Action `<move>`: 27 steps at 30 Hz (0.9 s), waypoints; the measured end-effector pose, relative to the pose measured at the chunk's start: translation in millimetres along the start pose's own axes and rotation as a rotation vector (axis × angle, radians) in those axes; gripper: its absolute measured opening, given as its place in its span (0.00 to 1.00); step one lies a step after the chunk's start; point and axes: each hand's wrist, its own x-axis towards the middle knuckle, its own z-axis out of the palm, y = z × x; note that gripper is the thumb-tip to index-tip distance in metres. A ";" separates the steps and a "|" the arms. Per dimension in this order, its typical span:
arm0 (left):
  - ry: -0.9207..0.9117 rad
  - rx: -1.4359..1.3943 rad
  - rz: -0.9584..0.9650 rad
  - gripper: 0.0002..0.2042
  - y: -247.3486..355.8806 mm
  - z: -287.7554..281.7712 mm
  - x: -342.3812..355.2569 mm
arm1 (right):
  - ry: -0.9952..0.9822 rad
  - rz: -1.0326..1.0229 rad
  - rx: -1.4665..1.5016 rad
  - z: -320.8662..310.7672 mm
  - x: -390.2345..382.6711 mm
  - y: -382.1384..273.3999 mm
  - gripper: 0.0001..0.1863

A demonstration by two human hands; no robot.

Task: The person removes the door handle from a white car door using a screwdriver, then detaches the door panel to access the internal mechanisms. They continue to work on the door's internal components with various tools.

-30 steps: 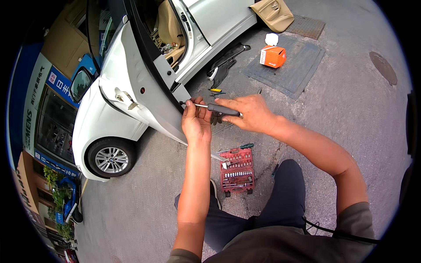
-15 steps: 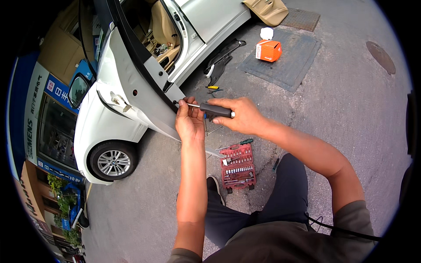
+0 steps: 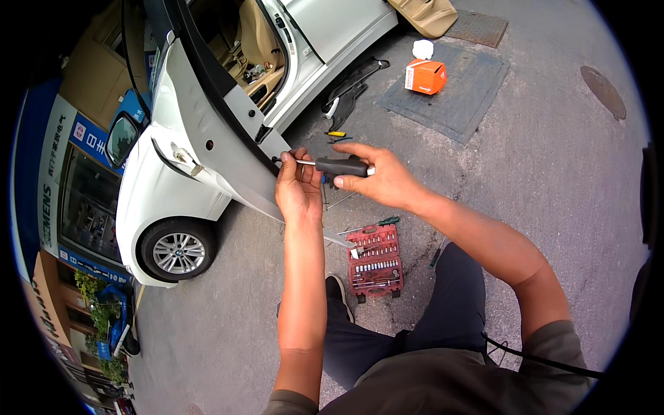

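A dark-handled screwdriver (image 3: 340,167) lies level at the edge of the white car door (image 3: 238,162). My left hand (image 3: 299,194) is closed, thumb and fingers pinching its metal shaft close to the tip. That tip meets a small black piece (image 3: 276,159) beside the door's edge; how they join is too small to tell. Around the handle's back end, my right hand (image 3: 384,178) has its fingers spread, index finger above the handle and thumb below, with gaps between. The handle's butt sits by the palm; whether it touches is unclear.
A red socket set case (image 3: 375,266) lies open on the pavement before my feet. Farther off are an orange box (image 3: 425,77), a black trim piece (image 3: 354,90) and a beige door panel (image 3: 430,17). The car's front wheel (image 3: 178,253) is at left.
My right hand's fingers have loosened and spread away from the screwdriver handle, and the hand has shifted slightly right. My left hand keeps its pinch on the shaft.
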 end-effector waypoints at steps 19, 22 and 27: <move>-0.038 0.010 -0.007 0.11 -2.9 -8.1 -1.2 | 0.012 -0.088 -0.118 1.4 -9.1 2.8 0.28; -0.066 0.022 0.013 0.12 -1.5 -4.0 -10.0 | -0.133 0.342 0.451 6.3 -11.3 -10.9 0.26; -0.054 0.051 0.016 0.11 1.0 -11.5 -4.9 | -0.081 1.026 1.351 16.6 -26.2 -44.2 0.26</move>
